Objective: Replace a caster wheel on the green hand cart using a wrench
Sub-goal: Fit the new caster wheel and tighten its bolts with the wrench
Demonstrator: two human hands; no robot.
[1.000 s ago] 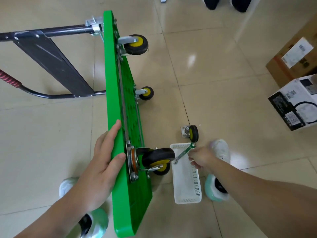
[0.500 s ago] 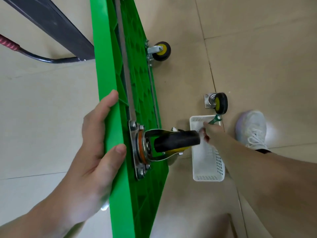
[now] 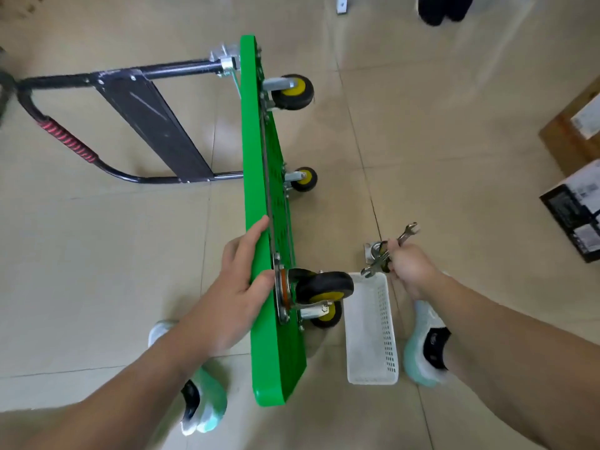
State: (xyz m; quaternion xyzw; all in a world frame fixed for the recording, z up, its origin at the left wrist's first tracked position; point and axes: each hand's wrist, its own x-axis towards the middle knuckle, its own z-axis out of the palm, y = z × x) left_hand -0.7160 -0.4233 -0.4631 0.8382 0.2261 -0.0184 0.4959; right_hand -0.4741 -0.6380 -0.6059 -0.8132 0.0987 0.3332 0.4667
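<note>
The green hand cart stands on its long edge on the tiled floor, with the underside facing right and the black folding handle lying out to the left. The left hand clamps the upper edge of the deck, thumb beside the mounting plate of the near caster wheel, as it did half a second ago. The right hand has risen from the far rim of the white basket and now grips the wrench by its middle, above that rim and clear of it. A loose caster lies on the floor just beyond the basket, partly hidden by the wrench and fingers. Two further casters, black tyres on yellow hubs, remain bolted to the far end of the deck. Boxes sit at the right edge of the floor.
</note>
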